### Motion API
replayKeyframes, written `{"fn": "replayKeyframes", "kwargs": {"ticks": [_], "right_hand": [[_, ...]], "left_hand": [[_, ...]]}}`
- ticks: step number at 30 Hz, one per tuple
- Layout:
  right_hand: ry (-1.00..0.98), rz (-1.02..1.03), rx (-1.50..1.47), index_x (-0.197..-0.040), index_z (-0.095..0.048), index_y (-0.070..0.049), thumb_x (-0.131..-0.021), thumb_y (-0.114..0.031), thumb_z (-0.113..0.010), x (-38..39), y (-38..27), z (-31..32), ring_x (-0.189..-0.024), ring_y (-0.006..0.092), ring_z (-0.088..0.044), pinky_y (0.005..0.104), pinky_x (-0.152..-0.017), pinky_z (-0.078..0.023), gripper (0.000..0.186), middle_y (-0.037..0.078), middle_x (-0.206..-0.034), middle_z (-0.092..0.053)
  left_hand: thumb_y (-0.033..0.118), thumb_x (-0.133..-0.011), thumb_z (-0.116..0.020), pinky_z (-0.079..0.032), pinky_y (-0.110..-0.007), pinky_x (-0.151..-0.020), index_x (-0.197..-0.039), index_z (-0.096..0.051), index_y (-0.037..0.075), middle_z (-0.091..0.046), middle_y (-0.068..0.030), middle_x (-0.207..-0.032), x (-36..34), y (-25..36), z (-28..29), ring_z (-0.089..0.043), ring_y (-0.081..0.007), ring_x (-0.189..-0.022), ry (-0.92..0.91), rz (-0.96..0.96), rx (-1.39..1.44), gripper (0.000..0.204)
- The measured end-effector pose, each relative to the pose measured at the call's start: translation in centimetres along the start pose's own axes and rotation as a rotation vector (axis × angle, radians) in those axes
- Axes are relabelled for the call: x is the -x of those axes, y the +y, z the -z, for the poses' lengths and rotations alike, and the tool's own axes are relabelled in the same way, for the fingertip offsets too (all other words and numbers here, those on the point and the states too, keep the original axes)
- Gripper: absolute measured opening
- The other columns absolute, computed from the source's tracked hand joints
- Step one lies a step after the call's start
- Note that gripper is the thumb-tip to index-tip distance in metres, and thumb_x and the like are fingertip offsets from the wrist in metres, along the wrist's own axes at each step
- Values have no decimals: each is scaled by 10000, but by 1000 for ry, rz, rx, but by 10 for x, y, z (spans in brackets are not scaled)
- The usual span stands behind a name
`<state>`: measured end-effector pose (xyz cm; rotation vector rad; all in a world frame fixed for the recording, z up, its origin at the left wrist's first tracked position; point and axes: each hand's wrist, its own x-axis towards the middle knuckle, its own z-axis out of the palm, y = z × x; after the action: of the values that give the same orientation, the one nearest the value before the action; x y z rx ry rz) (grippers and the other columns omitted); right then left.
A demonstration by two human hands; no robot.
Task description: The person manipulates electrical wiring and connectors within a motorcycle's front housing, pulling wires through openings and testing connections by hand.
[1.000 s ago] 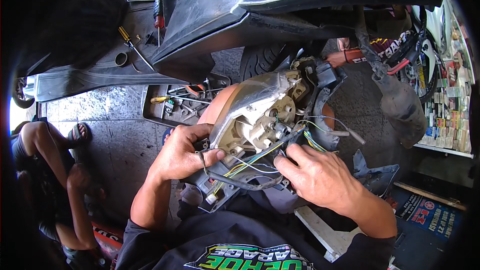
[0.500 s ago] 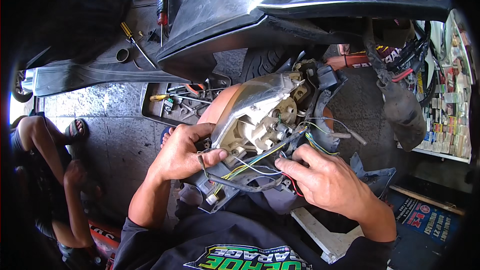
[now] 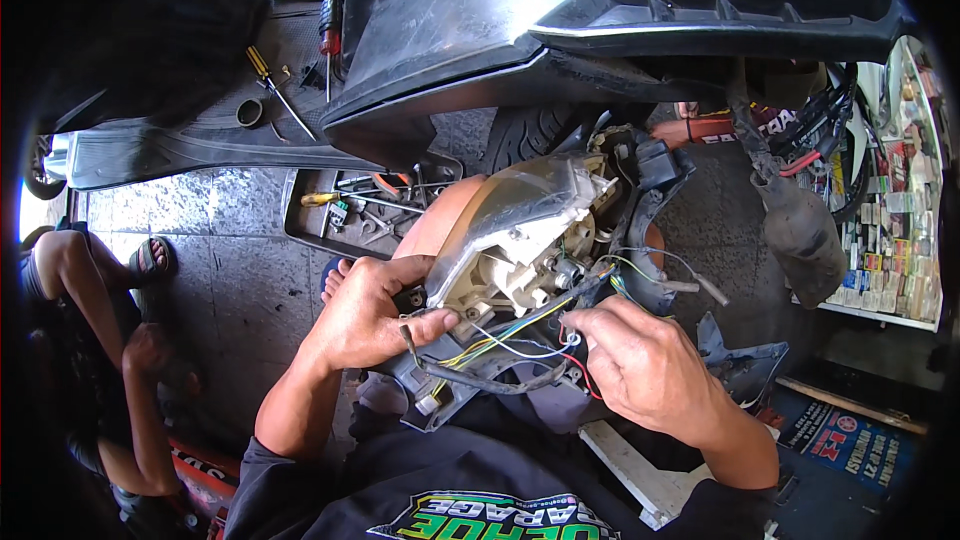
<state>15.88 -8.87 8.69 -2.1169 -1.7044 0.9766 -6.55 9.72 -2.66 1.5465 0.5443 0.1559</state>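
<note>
A motorcycle headlight unit (image 3: 525, 210), with a clear lens and pale housing, rests on my lap with its back toward me. My left hand (image 3: 362, 318) grips its left end, the thumb over the housing's edge. My right hand (image 3: 645, 355) is closed in a pinch at the wires beside the housing; a small round pale piece on a red wire (image 3: 590, 380) shows at its fingertips. The fingers hide part of what they pinch. A wiring harness (image 3: 500, 337) of yellow, white and blue wires crosses below the housing, ending in a pale connector (image 3: 428, 404) near my left wrist.
Beyond the headlight lies a tool tray (image 3: 300, 215) with wrenches and screwdrivers. A large black body panel (image 3: 440, 60) hangs over the far side. Another person (image 3: 75, 290) sits at left, and a co-worker's arm (image 3: 690, 130) reaches in at far right. A display case (image 3: 890, 240) stands at right.
My right hand has lifted slightly and its fingers have drawn together, exposing the small round pale piece at the red wire. My left hand keeps its hold on the headlight.
</note>
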Motion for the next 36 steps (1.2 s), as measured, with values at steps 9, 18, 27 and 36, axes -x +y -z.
{"fn": "replayKeyframes", "kwargs": {"ticks": [9,18,27,36], "right_hand": [[147,-70,-50,-1065,-650,18,-949,-63,-636,3,0,-9,-798,426,-697,479,-696,-574,142,223,-918,-695],[198,-122,-1,-985,-677,0,-961,-101,-653,-5,-6,-18,-744,414,-703,478,-672,-572,106,208,-850,-716],[199,-225,-123,-987,-686,15,-963,-87,-633,-2,-8,-22,-723,395,-711,458,-654,-555,118,201,-788,-707],[-22,-289,-210,-1211,-649,15,-922,-19,-621,13,2,-16,-569,241,-684,351,-571,-509,292,145,-669,-663]], "left_hand": [[301,-836,-823,-480,-270,-620,-1119,-735,-44,-708,-81,-767,4,-2,-1,-585,-85,-677,8,2,-45,454],[270,-811,-827,-510,-325,-669,-1084,-723,-57,-703,-118,-779,9,1,-3,-610,-139,-695,37,-39,-104,439],[225,-787,-843,-507,-352,-622,-1076,-711,-70,-642,-166,-678,13,9,-5,-594,-188,-599,52,-110,-203,433],[201,-781,-846,-517,-326,-643,-1090,-722,-66,-684,-139,-725,7,-4,-2,-625,-149,-647,35,-73,-109,426]]}}
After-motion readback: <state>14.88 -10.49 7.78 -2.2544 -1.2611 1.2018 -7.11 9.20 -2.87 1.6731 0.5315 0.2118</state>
